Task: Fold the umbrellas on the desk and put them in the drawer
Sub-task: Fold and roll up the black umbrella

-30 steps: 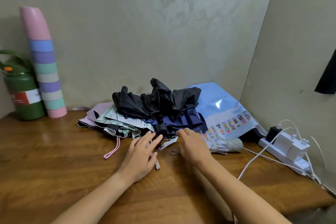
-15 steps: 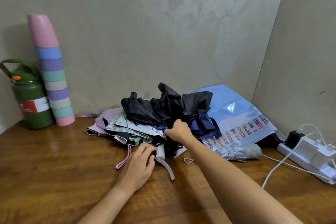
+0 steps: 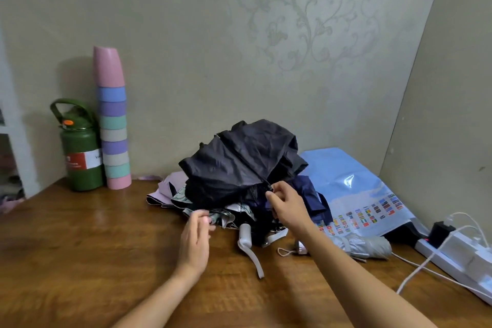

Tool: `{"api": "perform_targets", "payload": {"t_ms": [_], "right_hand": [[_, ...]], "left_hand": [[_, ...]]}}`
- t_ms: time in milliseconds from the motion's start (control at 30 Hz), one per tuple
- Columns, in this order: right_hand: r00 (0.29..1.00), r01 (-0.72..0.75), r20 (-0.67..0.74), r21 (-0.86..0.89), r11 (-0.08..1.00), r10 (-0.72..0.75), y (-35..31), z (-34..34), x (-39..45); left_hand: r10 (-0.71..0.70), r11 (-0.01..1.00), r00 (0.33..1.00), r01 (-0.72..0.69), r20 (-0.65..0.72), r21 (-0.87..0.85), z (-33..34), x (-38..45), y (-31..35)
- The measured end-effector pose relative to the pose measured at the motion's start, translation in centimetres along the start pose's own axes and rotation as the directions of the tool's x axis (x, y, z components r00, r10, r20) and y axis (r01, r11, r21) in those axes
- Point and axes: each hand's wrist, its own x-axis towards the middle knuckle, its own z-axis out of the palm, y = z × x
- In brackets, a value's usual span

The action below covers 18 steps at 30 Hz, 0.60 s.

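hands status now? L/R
Left hand: fingers loosely curled, holding nothing, beside the umbrella pile.
Right hand: pinching the black umbrella at a rib tip.

Left hand raised near centre, fingers loosely curled, holding nothing, right hand farther out, fingertips pinched, forearm stretched forward
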Motion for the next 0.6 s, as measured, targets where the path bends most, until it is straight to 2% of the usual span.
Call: {"api": "perform_targets", "payload": {"t_ms": [33, 67, 100, 133, 167, 233, 267, 333, 433, 467, 600], "right_hand": [[0.997, 0.068, 0.045, -0.025, 0.997, -0.067, -0.2, -0.3, -0.5], [0.988, 0.129, 0.095, -0.058, 0.990, -0.123, -0.3, -0.4, -0.9], [0.976, 0.183, 0.140, -0.097, 0.978, -0.169, -0.4, -0.4, -1.3], [0.961, 0.235, 0.180, -0.133, 0.963, -0.210, -0.5, -0.2, -1.8], [0.945, 0.279, 0.221, -0.172, 0.945, -0.240, -0.4, 0.1, -2.2], [0.914, 0.350, 0.304, -0.251, 0.903, -0.270, -0.4, 1.3, -3.0], [0.901, 0.380, 0.334, -0.298, 0.876, -0.277, -0.3, 2.1, -3.3], [0.883, 0.433, 0.365, -0.386, 0.814, -0.296, 0.2, 3.8, -3.6], [0.901, 0.428, 0.312, -0.521, 0.738, -0.302, 1.5, 6.4, -3.5], [0.920, 0.392, 0.257, -0.563, 0.727, -0.296, 1.8, 7.3, -3.6], [0.952, 0.272, 0.066, -0.630, 0.727, -0.299, 2.0, 10.7, -4.0]], "left_hand": [[-0.235, 0.935, 0.971, 0.211, -0.053, -0.284, -0.6, 0.4, 1.5], [-0.425, 0.772, 0.905, 0.348, -0.025, -0.532, -1.7, 0.9, 2.4], [-0.523, 0.601, 0.851, 0.414, 0.056, -0.684, -3.3, 1.4, 3.0], [-0.540, 0.490, 0.829, 0.452, 0.147, -0.746, -5.3, 2.0, 3.0], [-0.520, 0.429, 0.822, 0.487, 0.232, -0.761, -7.1, 2.1, 3.8], [-0.552, 0.469, 0.788, 0.564, 0.273, -0.679, -9.9, 2.5, 4.0], [-0.601, 0.540, 0.770, 0.588, 0.213, -0.602, -10.9, 2.7, 4.0], [-0.620, 0.646, 0.762, 0.630, 0.184, -0.431, -12.5, 2.6, 4.1], [-0.633, 0.685, 0.711, 0.699, 0.306, -0.206, -13.9, 1.2, 4.1], [-0.636, 0.708, 0.711, 0.692, 0.298, -0.139, -14.3, 1.0, 3.5], [-0.544, 0.835, 0.831, 0.550, 0.113, -0.018, -14.5, 0.9, 1.3]]}}
